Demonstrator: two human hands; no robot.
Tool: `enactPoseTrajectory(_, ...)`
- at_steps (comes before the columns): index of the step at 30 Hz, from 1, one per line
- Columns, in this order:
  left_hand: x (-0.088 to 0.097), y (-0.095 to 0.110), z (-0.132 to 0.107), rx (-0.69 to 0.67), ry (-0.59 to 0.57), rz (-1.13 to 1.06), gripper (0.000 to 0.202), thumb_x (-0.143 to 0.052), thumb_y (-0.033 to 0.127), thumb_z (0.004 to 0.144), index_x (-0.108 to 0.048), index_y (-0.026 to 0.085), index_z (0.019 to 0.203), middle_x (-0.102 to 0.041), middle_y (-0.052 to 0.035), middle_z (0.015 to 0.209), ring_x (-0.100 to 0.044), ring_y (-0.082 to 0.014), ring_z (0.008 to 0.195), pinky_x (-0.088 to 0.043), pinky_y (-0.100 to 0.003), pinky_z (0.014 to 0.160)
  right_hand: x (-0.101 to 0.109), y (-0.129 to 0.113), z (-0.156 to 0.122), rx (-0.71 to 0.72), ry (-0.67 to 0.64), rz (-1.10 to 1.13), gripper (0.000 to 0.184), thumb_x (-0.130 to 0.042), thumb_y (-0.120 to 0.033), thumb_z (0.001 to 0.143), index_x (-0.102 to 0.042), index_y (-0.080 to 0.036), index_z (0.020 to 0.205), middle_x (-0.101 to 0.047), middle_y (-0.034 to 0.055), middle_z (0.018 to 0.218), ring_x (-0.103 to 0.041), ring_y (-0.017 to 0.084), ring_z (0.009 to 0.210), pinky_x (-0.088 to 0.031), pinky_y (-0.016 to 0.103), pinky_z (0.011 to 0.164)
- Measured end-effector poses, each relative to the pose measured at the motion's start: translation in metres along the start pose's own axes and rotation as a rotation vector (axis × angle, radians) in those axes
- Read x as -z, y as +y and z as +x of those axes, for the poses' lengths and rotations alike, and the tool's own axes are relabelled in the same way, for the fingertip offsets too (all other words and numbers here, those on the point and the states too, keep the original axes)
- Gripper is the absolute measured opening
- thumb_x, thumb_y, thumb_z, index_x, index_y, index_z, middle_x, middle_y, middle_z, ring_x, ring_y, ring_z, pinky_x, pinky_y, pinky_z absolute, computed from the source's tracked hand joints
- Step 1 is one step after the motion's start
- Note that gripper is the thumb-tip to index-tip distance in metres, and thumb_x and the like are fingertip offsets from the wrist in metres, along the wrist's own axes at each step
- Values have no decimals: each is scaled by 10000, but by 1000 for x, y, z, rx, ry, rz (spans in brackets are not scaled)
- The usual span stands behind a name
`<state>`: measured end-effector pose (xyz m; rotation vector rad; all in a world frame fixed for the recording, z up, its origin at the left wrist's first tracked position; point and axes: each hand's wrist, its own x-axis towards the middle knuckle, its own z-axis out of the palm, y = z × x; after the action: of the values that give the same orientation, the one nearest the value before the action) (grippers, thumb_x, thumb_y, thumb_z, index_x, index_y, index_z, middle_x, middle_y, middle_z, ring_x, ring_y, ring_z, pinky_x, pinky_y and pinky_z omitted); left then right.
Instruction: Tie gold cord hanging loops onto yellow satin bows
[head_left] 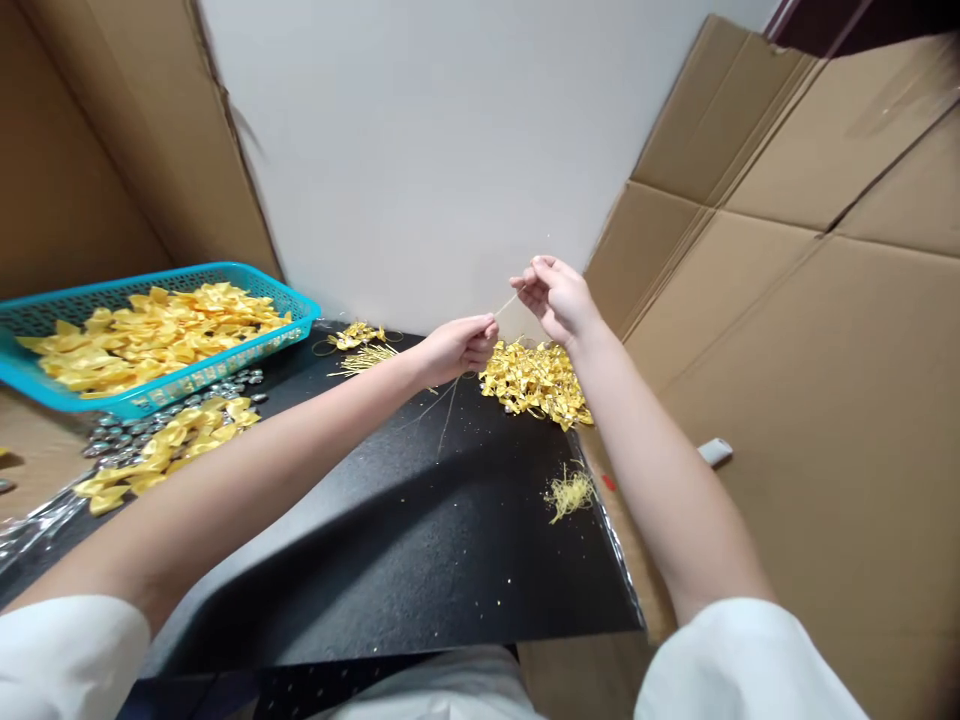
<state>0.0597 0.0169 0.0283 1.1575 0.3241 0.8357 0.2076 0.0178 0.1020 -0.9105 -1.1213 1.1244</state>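
Observation:
My left hand (461, 347) is closed in a pinch on a thin pale thread (508, 304), held above the black table. The thread slants up to my right hand (555, 298), whose fingers are pinched around its other end. Two fine loose ends hang below my left hand over the tabletop. Behind and under my hands lies a pile of shiny yellow bows (534, 384). Left of it are a bundle of yellow cord lengths (365, 360) and a few more bows with loops (356, 335).
A turquoise basket (311, 312) of yellow ribbon bows stands at the left. Before it lie loose yellow bows (169, 445) and shiny dark beads (124, 437). Yellow thread scraps (570, 492) lie near the right edge of the black table (420, 560). Cardboard walls (787, 380) enclose both sides.

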Motion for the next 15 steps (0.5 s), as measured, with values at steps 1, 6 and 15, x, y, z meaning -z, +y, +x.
enactPoseTrajectory(1,5,-3,-8,23,8,-14,354,-450,287,980,-450,174,645,-233,78,529,-218,-75,407,-216,-175,407,-2,-2,4,-20,-11,40,238,-494,-166,961,-418,-211,740,-481,-93,562,-540,55,568,-437,179,630)
enactPoseTrajectory(6,31,-30,-50,133,53,-75,327,-497,319,956,-453,179,663,-203,78,551,-217,-88,434,-236,-164,411,-6,-15,23,-31,-38,97,305,-355,-145,1013,-358,-216,717,-344,-112,481,-333,55,401,-326,172,478)
enactPoseTrajectory(15,35,-70,-135,371,107,-158,365,-571,365,912,-394,186,648,-192,80,582,-162,-92,498,-222,-177,446,21,-53,66,185,-19,-61,269,-437,-203,978,-357,-218,722,-311,-109,532,-338,29,406,-328,164,508)
